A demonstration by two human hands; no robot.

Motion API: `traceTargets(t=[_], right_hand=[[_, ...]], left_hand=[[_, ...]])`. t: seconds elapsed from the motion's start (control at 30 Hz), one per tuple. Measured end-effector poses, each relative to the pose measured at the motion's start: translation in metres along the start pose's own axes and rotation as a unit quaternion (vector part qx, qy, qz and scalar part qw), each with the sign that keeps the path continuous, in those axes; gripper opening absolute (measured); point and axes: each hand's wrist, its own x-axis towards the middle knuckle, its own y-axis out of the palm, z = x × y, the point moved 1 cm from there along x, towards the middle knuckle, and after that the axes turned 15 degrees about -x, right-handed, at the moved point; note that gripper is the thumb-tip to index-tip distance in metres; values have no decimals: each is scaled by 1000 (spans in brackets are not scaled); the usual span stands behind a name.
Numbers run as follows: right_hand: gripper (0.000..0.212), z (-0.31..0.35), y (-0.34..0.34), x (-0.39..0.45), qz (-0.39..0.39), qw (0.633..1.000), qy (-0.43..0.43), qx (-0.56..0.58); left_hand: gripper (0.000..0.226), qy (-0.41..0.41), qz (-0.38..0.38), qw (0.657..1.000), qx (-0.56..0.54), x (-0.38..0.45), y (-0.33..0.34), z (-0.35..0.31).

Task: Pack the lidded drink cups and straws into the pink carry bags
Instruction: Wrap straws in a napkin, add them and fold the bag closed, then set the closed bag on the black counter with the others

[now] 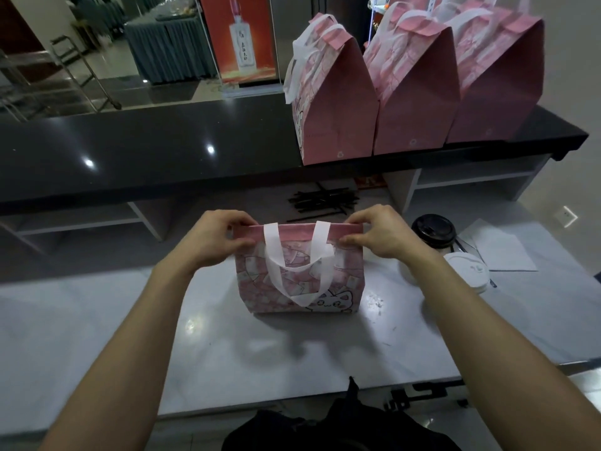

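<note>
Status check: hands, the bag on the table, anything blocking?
Left hand and right hand both pinching top edge of pink carry bag. Bag upright, top folded shut. Black-lidded cup right of it, unpacked. Nothing blocking.

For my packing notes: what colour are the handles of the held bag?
White handles, seen in the head view.

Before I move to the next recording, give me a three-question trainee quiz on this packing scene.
1. True or false: both hands pinch the folded top edge of the pink cartoon-print fabric bag on the white marble counter.
2. How many closed pink bags stand on the black raised ledge?
3. Which hand is nearer the black-lidded drink cup: A left, B right?

Key: 1 true, left hand and right hand. 2 three. 3 B.
</note>
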Motion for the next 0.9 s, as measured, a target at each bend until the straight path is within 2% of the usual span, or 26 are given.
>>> traceTargets(t=[0.07,0.2,0.37,0.43,0.5,0.57,0.63,0.67,0.73,0.8,0.9], right_hand=[[15,-2,1,1,-9,1000,12,15],[17,-10,-6,-3,8,998,19,61],[11,-9,-3,-11,-10,998,28,51],[27,-5,-2,-16,-6,998,14,56],[64,-2,-1,-24,30,997,-2,72],[97,0,4,-32,73,995,-11,74],[111,1,15,-42,97,993,-19,67],[111,2,21,-46,100,992,-27,66],[98,4,35,-53,97,992,-49,60],[95,5,51,-58,100,992,-63,54],[131,7,71,-63,150,985,-50,63]], left_hand=[[27,4,-24,1000,-3,2,0,-3],[28,0,-37,998,-41,-2,-3,0],[34,-10,-33,999,-31,0,-9,6],[40,-9,-62,998,-32,5,-8,4],[40,-11,-124,992,-2,9,-1,2],[37,-33,-217,974,58,9,6,2],[35,-73,-277,957,49,2,11,8],[32,-89,-269,959,7,-3,15,14],[21,-103,-207,965,-121,-14,25,26],[35,-105,-147,960,-213,-29,33,35],[71,-103,-114,968,-197,-57,39,45]])
